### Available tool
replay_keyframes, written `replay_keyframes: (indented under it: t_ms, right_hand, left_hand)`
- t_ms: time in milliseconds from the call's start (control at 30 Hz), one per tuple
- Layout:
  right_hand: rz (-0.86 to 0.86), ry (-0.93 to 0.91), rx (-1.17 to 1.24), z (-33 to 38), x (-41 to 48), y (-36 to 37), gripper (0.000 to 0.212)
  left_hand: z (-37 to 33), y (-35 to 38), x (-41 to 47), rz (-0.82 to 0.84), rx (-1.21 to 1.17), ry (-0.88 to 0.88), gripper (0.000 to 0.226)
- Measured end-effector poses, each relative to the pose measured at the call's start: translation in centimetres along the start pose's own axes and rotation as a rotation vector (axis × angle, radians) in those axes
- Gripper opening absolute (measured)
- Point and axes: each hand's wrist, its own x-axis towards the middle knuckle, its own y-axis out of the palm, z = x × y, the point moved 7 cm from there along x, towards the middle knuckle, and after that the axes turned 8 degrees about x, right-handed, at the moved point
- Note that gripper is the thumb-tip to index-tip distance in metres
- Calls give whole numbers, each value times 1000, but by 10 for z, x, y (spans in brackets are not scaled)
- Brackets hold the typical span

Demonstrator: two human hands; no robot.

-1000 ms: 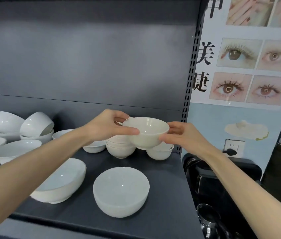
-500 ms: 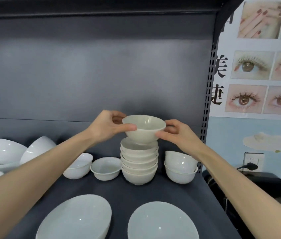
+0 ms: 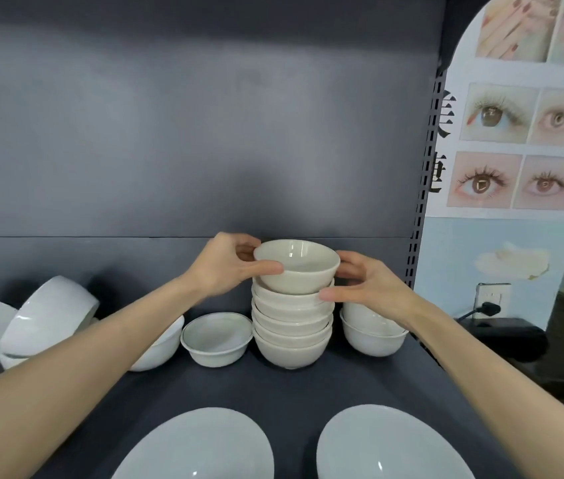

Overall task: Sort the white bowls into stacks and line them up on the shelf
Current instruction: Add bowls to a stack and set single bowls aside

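1. White top bowl (image 3: 296, 267) sits upright at the mouth of the stack (image 3: 291, 330), which stands toward the back right of the shelf (image 3: 308, 388).
2. Both hands grip that bowl. The left hand (image 3: 222, 271) has its thumb across the front wall and its fingers curled behind the rim. The right hand (image 3: 367, 288) wraps the opposite side, with its thumb at the seam with the bowl below. The fingers of both hands are clamped on it, so I cannot tell whether its weight is fully down.
3. Done so far, as I judge it:
   - The stack holds about five small bowls nested under the top one.
   - A shorter pair (image 3: 370, 331) is nested just beside it on the right.
4. Still loose at the back:
   - A single small bowl (image 3: 216, 338) stands just left of the stack.
   - Another small bowl (image 3: 161, 350) is half hidden behind the left forearm (image 3: 101, 357).
5. Further left, the tipped bowls (image 3: 49, 316) lean on others (these look like a bigger size, so probably a stack of their own).
6. Two large bowls (image 3: 201, 447) lie at the near edge of the shelf, side by side and unstacked.
7. The task looks well short of halfway. One size is nearly gathered, the larger sizes are unsorted, and no row has been lined up yet.
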Motion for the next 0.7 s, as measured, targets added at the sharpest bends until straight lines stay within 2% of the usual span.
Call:
replay_keyframes:
  t_ms: [133, 400, 467, 567, 700]
  right_hand:
    - [-12, 0, -17, -5, 1, 2, 71]
    - [-54, -5, 7, -6, 0, 7, 70]
    - [-63, -9, 11, -7, 0, 6, 70]
    - [-76, -11, -2, -8, -1, 6, 70]
    - [-85, -4, -3, -10, -1, 6, 67]
  left_hand:
    - [4, 1, -1, -1, -6, 23, 39]
    - [10, 3, -6, 22, -12, 16, 91]
    - [10, 5, -6, 38, -13, 13, 78]
    - [6, 6, -9, 52, 6, 23, 26]
    - [-3, 3, -11, 36, 9, 55, 26]
